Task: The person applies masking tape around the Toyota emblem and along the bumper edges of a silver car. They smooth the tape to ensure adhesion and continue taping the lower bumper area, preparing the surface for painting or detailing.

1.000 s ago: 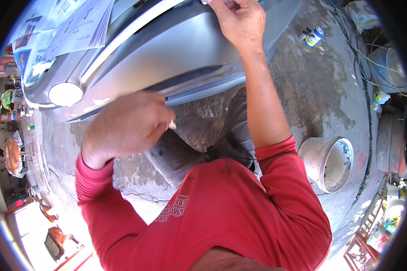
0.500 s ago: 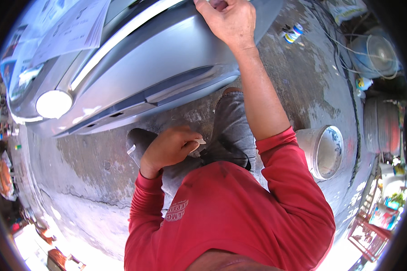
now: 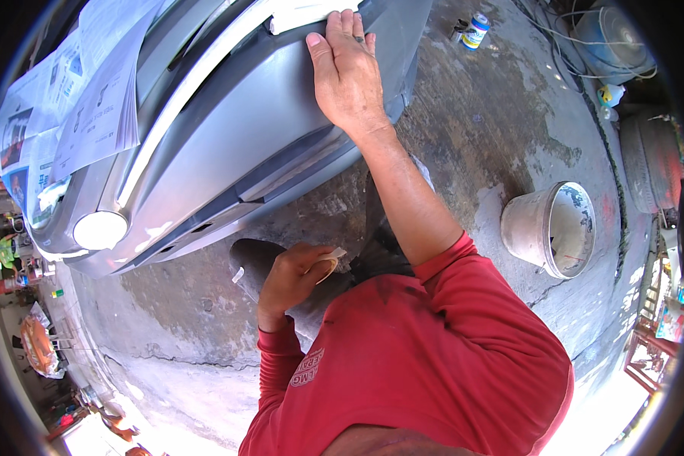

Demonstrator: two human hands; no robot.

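A silver-grey car bumper [image 3: 228, 144] fills the upper left, with a white strip [image 3: 186, 91] running along its upper part. My right hand [image 3: 349, 87] lies flat on the bumper, fingers stretched out and thumb apart. Its fingertips touch the lower edge of a wider white piece [image 3: 308, 15] whose kind I cannot make out. Low over my lap, my left hand [image 3: 289, 277] is closed on a roll of masking tape [image 3: 329, 268], a pale ring with a short loose end sticking out. Newspaper sheets [image 3: 99, 114] cover the car's upper left, above a bright round lamp [image 3: 99, 230].
On the concrete floor to the right stands a pale bucket [image 3: 518, 228]. A blue and white can [image 3: 476, 32] is farther off. Along the right side are cables, a bluish tub [image 3: 604, 42] and a tyre [image 3: 642, 163].
My right hand has gone from bent fingers at the upper edge to lying flat on the bumper. My left hand keeps the tape roll low. The whole view has shifted.
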